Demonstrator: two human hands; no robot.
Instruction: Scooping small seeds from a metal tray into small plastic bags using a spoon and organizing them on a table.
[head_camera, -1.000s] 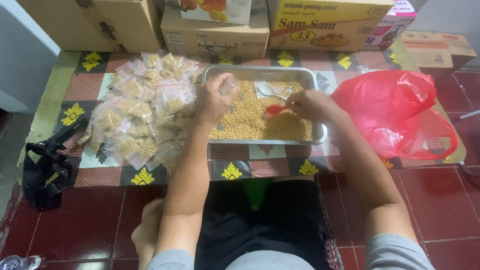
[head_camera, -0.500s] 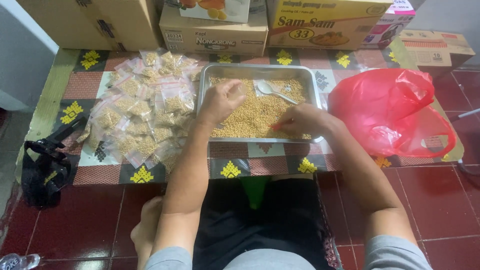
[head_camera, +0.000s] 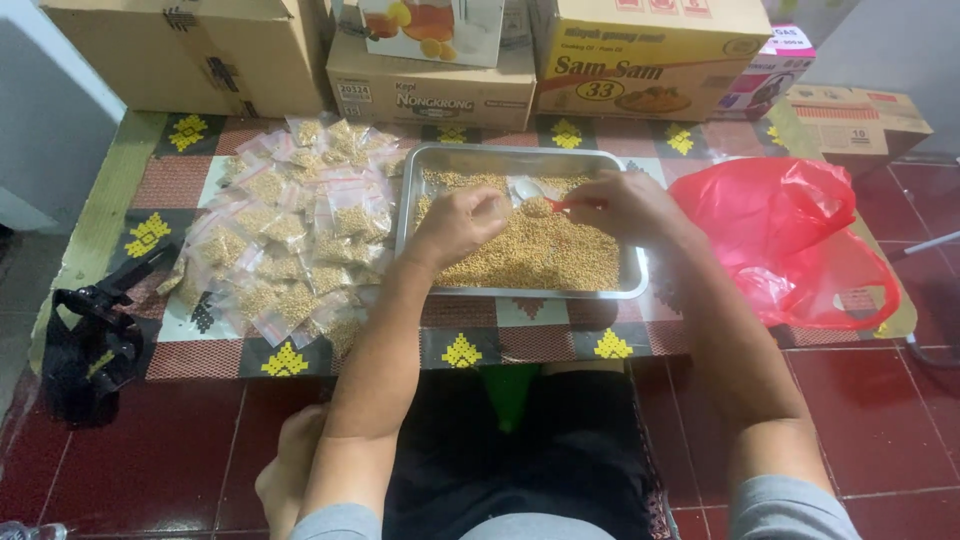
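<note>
A rectangular metal tray full of small tan grains lies on the patterned mat in front of me. My left hand is over the tray's left half, pinching a small clear plastic bag at its mouth. My right hand is over the tray's right half and holds a small red-handled spoon loaded with grains, its tip at the bag's opening. Left of the tray is a heap of several small clear bags filled with grains.
A red plastic bag sits right of the tray. Cardboard boxes line the far edge of the patterned mat. A black tool lies on the red tile floor at left. My legs are folded under me.
My right hand dipped to the near right of the tray, then rose to the far middle with the spoon. The left hand slid a little toward the centre with the bag.
</note>
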